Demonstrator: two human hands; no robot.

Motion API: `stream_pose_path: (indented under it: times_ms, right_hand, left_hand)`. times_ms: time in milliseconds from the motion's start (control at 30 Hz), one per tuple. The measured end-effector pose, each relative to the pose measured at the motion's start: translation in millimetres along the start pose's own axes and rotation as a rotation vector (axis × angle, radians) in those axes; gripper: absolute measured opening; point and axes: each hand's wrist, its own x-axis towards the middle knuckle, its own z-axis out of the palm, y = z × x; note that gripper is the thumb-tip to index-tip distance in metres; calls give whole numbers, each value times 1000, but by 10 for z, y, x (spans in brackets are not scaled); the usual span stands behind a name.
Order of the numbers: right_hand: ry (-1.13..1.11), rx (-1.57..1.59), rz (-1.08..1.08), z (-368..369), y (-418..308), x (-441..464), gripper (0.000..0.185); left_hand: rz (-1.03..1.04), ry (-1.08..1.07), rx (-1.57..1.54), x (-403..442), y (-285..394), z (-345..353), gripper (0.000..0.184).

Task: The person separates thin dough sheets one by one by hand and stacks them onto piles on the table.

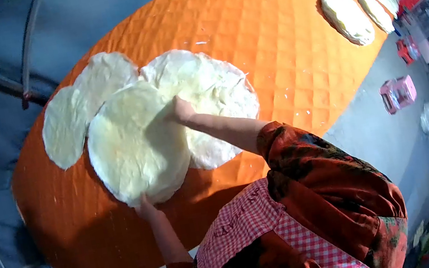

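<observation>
While two hands [183,112] hold one round sheet [134,148], three others [65,128] nearby

Left hand [146,208] and right hand [183,111] at opposite edges of a round pale sheet [136,145], other pale sheets [219,96] around it, orange-covered desk [264,27], pink stool [398,94]

The head camera is looking forward and down from the person's head, facing the orange sheet [274,49] within arm's reach, while the checked apron [243,215] is showing at the frame's lower centre
</observation>
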Motion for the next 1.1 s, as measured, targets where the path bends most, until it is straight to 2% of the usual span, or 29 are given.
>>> stream_pose_path:
  times_ms: [67, 133, 167, 200, 267, 333, 400, 467, 500, 533, 600, 667, 700, 767, 833, 867, 933, 967, 1000, 1100]
  right_hand:
    - [-78, 81, 75, 23, -31, 69, 59]
    - [-243, 202, 145, 16, -34, 138, 52]
    - [-285, 186, 78, 21, -26, 217, 47]
    - [-336, 174, 11, 13, -53, 264, 43]
    - [-291, 233, -50, -79, -28, 292, 36]
    - [-118, 363, -28, -688, -228, -51, 31]
    - [-181, 538, 47, -1377, -110, -242, 31]
    - [-7, 506, 22, -1571, 493, -114, 37]
    - [66, 318, -44, -1621, 644, -120, 40]
    - [143, 135, -103, -1661, 767, -158, 42]
    - [200, -100, -36, -1717, 953, -126, 53]
    - [88, 258, 67, -1734, 1117, 13, 66]
    - [176, 97, 43, -1738, 1135, 44, 69]
    - [350, -224, -3, -1747, 1083, 144, 74]
    - [245, -160, 62, -1850, 1024, 332, 75]
    - [194, -129, 87, -1899, 983, 469, 76]
    - [-108, -82, 163, -1971, 954, 797, 75]
    - [-160, -110, 164, -1974, 908, 885, 72]
    - [-215, -139, 165, -1976, 888, 936, 70]
    - [-342, 58, 81, -1896, 979, 1103, 61]
  left_hand:
    - [122, -143, -67, 70, -165, -104, 54]
    - [-90, -167, -102, -49, -9, -62, 55]
    - [-191, -174, -126, -101, 38, -14, 56]
    - [-194, -212, -104, -157, 32, -37, 57]
    - [-191, -303, -73, -192, -31, -57, 59]
    - [-49, -386, -14, -523, -43, 142, 57]
    - [-61, -449, 30, -847, -6, 300, 56]
    - [-199, -516, 37, -1025, 70, 629, 56]
    - [-124, -456, 132, -1091, 10, 753, 52]
    - [-18, -471, 60, -983, -246, 848, 52]
    - [185, -465, 32, -855, -523, 948, 50]
    - [129, -521, 57, -768, -537, 906, 51]
    - [52, -455, 199, -847, -430, 860, 59]
    - [215, -355, 316, -770, -532, 816, 58]
    - [326, -262, 427, -654, -638, 744, 60]
    - [285, -272, 409, -739, -545, 752, 57]
    - [213, -321, 369, -1016, -170, 858, 52]
    - [145, -290, 459, -1057, -70, 933, 56]
    - [127, -327, 398, -1092, -49, 1005, 57]
    - [87, -361, 260, -1090, -84, 1018, 63]
